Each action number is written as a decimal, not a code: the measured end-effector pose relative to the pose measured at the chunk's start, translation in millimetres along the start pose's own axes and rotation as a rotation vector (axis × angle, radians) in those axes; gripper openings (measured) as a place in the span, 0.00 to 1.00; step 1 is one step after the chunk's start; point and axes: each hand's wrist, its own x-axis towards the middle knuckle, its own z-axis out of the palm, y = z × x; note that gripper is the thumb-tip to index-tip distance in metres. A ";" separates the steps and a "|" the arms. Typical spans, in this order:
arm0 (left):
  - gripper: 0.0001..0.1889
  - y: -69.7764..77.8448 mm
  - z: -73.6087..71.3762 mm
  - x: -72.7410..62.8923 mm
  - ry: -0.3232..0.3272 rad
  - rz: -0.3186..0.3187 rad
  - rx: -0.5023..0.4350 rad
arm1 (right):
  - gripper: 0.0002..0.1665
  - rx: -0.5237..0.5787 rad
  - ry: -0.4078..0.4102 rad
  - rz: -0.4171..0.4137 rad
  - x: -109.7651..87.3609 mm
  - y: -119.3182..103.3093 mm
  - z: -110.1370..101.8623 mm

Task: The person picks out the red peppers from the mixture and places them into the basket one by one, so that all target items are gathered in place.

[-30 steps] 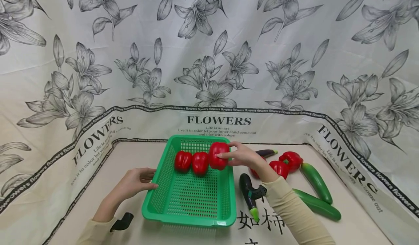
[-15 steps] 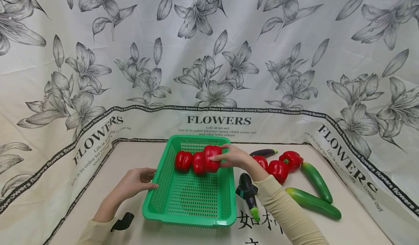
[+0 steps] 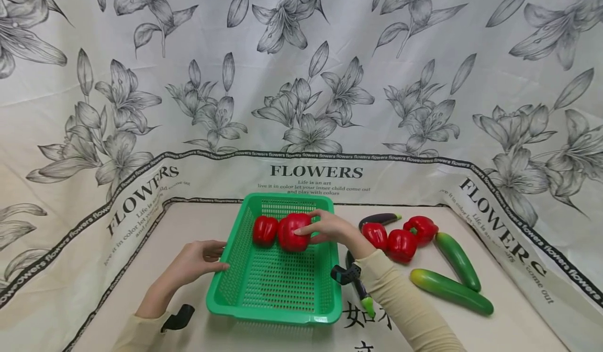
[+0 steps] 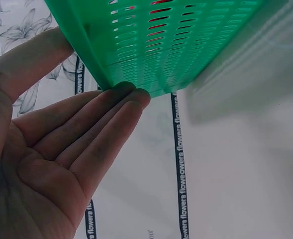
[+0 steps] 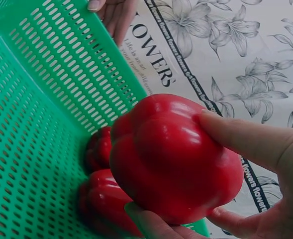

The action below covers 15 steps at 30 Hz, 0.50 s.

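Note:
A green plastic basket (image 3: 278, 284) with perforated walls stands in the middle of the table. My left hand (image 3: 198, 262) holds its left side, the thumb over the rim and the fingertips against the outer wall (image 4: 151, 55). Inside the basket, my right hand (image 3: 332, 229) grips a red bell pepper (image 3: 294, 233) between thumb and fingers. In the right wrist view, this pepper (image 5: 173, 154) hangs above two other red bell peppers, one nearer (image 5: 106, 199) and one farther (image 5: 99, 149). In the head view, one pepper (image 3: 265, 230) shows to its left; the other is hidden.
Right of the basket lie several red bell peppers (image 3: 402, 246), two cucumbers (image 3: 452, 292) and a dark eggplant (image 3: 379, 218) at the back. Another eggplant (image 3: 367, 305) lies partly under my right wrist. A flower-printed curtain (image 3: 311, 106) encloses the table.
My right hand has carried the bell pepper leftward and lower into the basket, over another pepper. My left hand has stayed at the basket's left rim.

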 end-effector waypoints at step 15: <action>0.33 0.5 1.3 1.7 0.018 -0.022 0.009 | 0.45 -0.047 -0.018 0.007 14.5 3.2 19.0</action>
